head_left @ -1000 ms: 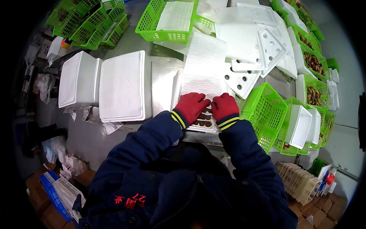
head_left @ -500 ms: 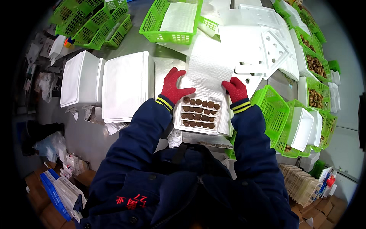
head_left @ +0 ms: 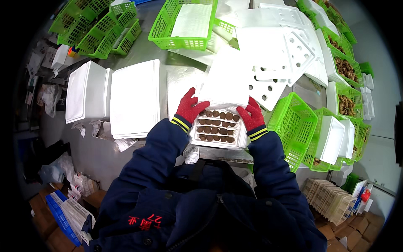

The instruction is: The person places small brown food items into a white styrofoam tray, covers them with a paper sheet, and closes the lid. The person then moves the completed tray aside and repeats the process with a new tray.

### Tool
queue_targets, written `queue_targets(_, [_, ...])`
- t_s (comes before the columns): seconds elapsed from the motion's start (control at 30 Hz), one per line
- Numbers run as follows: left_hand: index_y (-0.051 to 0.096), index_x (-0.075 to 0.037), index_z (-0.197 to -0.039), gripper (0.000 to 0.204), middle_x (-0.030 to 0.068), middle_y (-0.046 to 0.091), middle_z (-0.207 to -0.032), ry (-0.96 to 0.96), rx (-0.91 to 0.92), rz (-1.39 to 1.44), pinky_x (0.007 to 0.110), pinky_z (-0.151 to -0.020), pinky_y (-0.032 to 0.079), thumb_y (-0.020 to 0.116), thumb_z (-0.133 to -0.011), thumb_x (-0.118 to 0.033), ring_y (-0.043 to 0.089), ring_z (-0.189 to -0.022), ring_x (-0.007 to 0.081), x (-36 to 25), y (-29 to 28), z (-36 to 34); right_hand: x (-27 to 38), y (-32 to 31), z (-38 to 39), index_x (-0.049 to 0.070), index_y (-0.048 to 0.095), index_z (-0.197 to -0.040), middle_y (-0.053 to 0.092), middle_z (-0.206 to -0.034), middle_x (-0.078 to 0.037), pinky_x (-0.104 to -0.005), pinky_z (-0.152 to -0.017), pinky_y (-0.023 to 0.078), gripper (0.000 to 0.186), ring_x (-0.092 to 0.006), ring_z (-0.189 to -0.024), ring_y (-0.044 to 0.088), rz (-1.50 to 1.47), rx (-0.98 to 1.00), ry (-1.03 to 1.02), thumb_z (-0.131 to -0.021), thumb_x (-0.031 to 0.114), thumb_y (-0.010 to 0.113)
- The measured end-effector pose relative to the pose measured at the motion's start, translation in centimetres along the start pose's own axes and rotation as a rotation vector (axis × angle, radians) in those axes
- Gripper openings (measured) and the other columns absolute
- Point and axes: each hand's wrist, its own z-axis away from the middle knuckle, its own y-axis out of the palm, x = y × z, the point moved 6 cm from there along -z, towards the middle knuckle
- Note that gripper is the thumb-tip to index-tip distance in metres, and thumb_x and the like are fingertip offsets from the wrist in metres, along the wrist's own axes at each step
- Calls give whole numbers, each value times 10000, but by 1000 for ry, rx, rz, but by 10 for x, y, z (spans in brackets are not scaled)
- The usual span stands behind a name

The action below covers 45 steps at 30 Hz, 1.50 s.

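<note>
A white foam box [head_left: 214, 143] in front of me holds several rows of round brown mushrooms [head_left: 216, 130], parted by white strips. A white padded sheet [head_left: 224, 86] covers the far part of the box, its near edge bent over the farthest row. My left hand [head_left: 191, 107], in a red glove, grips the sheet's left edge with the thumb laid inward. On the other side my right hand [head_left: 252, 114], also red-gloved, holds the sheet's right edge by the box's corner. The fingertips beneath the sheet are hidden.
White foam boxes [head_left: 136, 101] stand at the left. Holed white foam panels [head_left: 300, 54] lie at the far right. Green baskets [head_left: 294, 126] stand at the right, and another green basket [head_left: 178, 44] with a white sheet inside stands at the back. A paper label [head_left: 191, 154] hangs at the near edge.
My right hand has moved inward and slightly nearer, onto the sheet's edge. My left hand has closed from a spread pose. The sheet's near part has bent up between my hands.
</note>
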Motion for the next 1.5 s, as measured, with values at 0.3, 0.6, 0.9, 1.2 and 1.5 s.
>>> queue_targets(0.3, [688,-77,-692,311,187,647,-1082,466,-252,-1123,477,-841,473,715,-712,-386,578,-1007,363,-65,15,19,54,10,-27,145,739,-859,597,-1048,-102,-518,-821,468,284,-329,-1068,518,988,270,199,-709,370,651])
queue_targets(0.6, [624,-98,-1073,325,83,627,-870,747,188,-1041,441,-848,420,601,-766,-203,592,-845,280,-51,64,40,92,-3,-21,137,661,-967,604,-1005,-83,-490,-747,481,353,-309,-1029,557,1030,297,161,-685,336,732])
queue_targets(0.9, [667,-128,-1049,265,77,587,-812,849,156,-1103,431,-812,411,631,-832,-276,554,-814,272,-66,71,48,76,66,-64,122,629,-1155,640,-1045,-167,-440,-872,482,363,-370,-992,595,533,364,-435,-805,92,539])
queue_targets(1.2, [644,-135,-1084,322,64,622,-953,564,126,-1226,540,-1023,289,617,-858,-363,585,-953,261,-58,55,47,81,31,-3,145,647,-1082,651,-1027,-77,-426,-763,503,297,-285,-984,610,709,471,-511,-791,141,590])
queue_targets(1.5, [612,-53,-1176,331,166,612,-1177,798,-114,-812,511,-1007,364,629,-864,-162,560,-1097,336,-46,28,56,8,-220,105,81,602,-1204,662,-991,-133,-373,-787,522,425,-290,-906,650,443,61,325,-782,124,628])
